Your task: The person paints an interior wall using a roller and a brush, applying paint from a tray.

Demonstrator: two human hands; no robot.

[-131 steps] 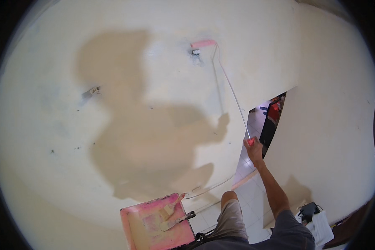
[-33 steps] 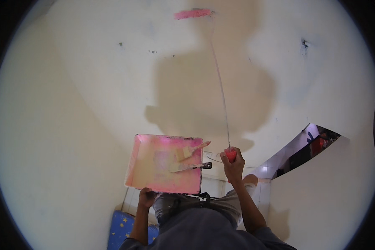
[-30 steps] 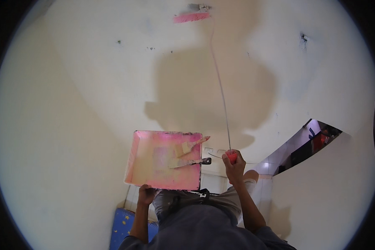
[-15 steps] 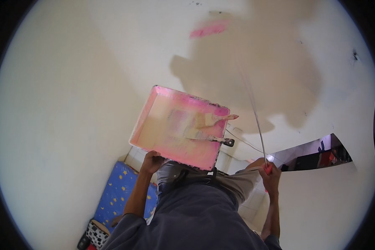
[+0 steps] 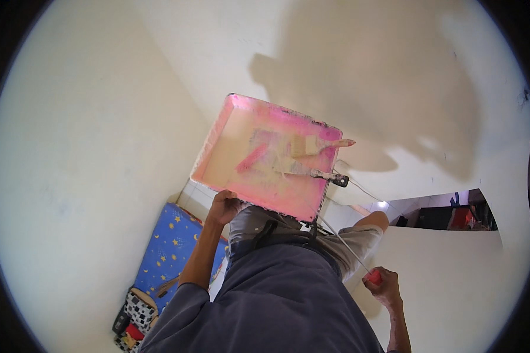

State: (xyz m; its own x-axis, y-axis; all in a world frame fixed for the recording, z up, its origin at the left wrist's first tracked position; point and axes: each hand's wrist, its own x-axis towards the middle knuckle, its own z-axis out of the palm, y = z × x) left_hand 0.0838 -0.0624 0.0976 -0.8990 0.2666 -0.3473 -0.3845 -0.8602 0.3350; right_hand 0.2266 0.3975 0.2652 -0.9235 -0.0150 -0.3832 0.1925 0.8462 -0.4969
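My left hand [image 5: 225, 207] is closed on the near left edge of a pink-smeared paint tray [image 5: 288, 203], which is held in front of my waist. Pale cream paint covers its deeper left side. A paintbrush [image 5: 313, 145] and a putty knife [image 5: 312, 172] lie across the right part, their handles sticking out past the rim. My right hand [image 5: 386, 288], lower right, grips the red handle of a paint roller [image 5: 254, 157]. Its long thin rod runs up toward the tray, where the pink roller head shows; part of the rod is hard to make out.
Pale walls [image 5: 88, 141] meet in a corner behind the tray. A blue star-patterned mattress [image 5: 174, 235] lies at lower left, beside a checkered bag [image 5: 140, 309]. On the right, past a low white partition [image 5: 441, 259], dark and red items are visible. A cable runs by the wall.
The roller head has come down from the far wall into the tray. My right hand has pulled back toward me, and the tray now sits slightly higher and further right in view.
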